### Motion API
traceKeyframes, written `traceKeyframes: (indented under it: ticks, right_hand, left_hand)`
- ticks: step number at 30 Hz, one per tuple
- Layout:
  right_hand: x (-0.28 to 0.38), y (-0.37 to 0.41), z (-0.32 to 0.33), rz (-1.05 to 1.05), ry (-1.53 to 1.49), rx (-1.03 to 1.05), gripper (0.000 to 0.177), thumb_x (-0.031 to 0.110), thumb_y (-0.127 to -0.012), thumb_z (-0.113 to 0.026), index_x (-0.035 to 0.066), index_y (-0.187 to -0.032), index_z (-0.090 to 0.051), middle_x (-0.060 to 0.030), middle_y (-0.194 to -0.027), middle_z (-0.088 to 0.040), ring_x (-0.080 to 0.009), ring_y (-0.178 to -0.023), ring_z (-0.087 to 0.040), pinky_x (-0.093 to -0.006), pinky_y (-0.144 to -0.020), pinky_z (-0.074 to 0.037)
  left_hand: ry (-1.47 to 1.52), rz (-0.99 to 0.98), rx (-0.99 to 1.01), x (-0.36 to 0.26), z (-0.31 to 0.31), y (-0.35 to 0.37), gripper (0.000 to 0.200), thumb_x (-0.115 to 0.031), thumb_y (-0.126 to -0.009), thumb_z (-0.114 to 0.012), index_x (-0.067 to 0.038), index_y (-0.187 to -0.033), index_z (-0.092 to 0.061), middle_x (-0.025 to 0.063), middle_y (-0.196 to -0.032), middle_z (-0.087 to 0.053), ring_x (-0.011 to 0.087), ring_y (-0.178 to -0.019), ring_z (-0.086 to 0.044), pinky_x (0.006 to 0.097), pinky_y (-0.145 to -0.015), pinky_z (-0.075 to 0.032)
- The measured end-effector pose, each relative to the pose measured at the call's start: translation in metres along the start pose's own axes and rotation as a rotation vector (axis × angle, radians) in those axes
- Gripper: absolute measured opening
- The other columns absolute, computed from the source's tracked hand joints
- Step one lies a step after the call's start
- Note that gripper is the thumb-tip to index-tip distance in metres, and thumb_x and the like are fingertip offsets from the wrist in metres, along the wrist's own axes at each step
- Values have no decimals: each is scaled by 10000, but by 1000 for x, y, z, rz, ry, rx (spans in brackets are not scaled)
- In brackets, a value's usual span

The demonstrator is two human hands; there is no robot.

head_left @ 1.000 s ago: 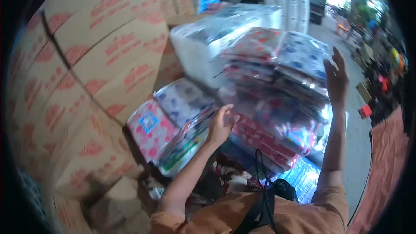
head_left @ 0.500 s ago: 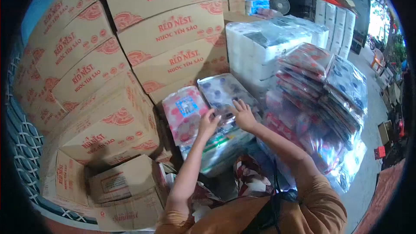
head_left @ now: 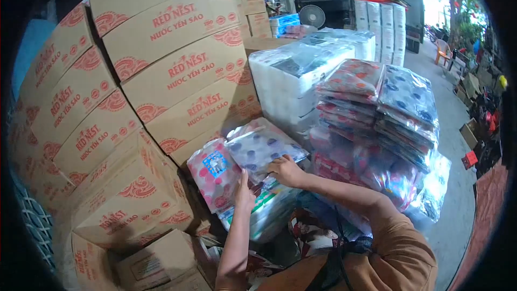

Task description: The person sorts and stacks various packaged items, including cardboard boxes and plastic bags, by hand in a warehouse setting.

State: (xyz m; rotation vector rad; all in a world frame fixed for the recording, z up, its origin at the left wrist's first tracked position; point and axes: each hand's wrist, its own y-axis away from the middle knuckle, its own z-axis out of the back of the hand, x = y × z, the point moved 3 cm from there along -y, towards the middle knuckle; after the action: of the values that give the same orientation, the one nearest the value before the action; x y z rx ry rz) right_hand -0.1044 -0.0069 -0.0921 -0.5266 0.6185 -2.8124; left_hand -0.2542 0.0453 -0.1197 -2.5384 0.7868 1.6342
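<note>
My right hand [head_left: 288,171], spread over the blue-dotted packet [head_left: 258,145] half a second ago, has since folded its fingers in at that packet's near edge. From the left, red-printed cartons [head_left: 177,70] rise in a high wall, with a smaller carton [head_left: 153,261] standing near me at the left. Just right of the wall lies the pink-dotted packet [head_left: 212,188], with a blue label on its face. My left hand [head_left: 245,196] touches its right edge, thumb pointing up; I can't tell whether those fingers close on anything. Next to it on the right, the blue-dotted packet lies on the low pile, its near edge pinched in my right hand. Farther off behind it sits a plastic-wrapped white bale [head_left: 291,78], and beyond that a fan [head_left: 312,16]. To the right stands a taller stack of packets [head_left: 393,129]; at the far right are an orange chair [head_left: 443,51] and, nearer, a red box [head_left: 469,159].
</note>
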Motion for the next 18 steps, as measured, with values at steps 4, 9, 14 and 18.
traceKeyframes:
  ticks: [4,9,14,18]
  right_hand:
    - [20,22,16,113,50,3,225,197,-676,-600,99,-876,-575,-91,-845,-566,-262,-874,-529,-416,-760,-375]
    - [18,39,70,141,-373,-156,339,233,-690,-655,60,-960,-543,-169,-942,-527,-351,-870,-515,-390,-723,-437]
    - [15,64,158,-233,-314,-318,520,251,-766,-605,65,-1201,-391,-179,-1168,-412,-302,-1051,-449,-363,-837,-411]
    - [12,83,213,-387,-735,-300,607,291,-830,-521,70,-1306,-216,-197,-1270,-316,-268,-1128,-383,-350,-895,-362]
  left_hand:
    - [169,-20,142,5,-19,5,350,-211,-774,-579,-112,-1086,-458,56,-980,-525,172,-880,-512,300,-688,-431]
    - [12,-255,353,-29,-46,34,453,20,-768,-508,-67,-1190,-370,60,-1099,-478,224,-979,-494,415,-840,-413]
    - [59,-194,501,-92,-88,87,513,4,-755,-515,-51,-1227,-321,94,-1107,-478,241,-994,-498,412,-837,-422]
    - [-52,-300,732,-130,-116,105,555,-91,-744,-593,-33,-1220,-315,77,-1058,-495,192,-942,-512,322,-786,-446]
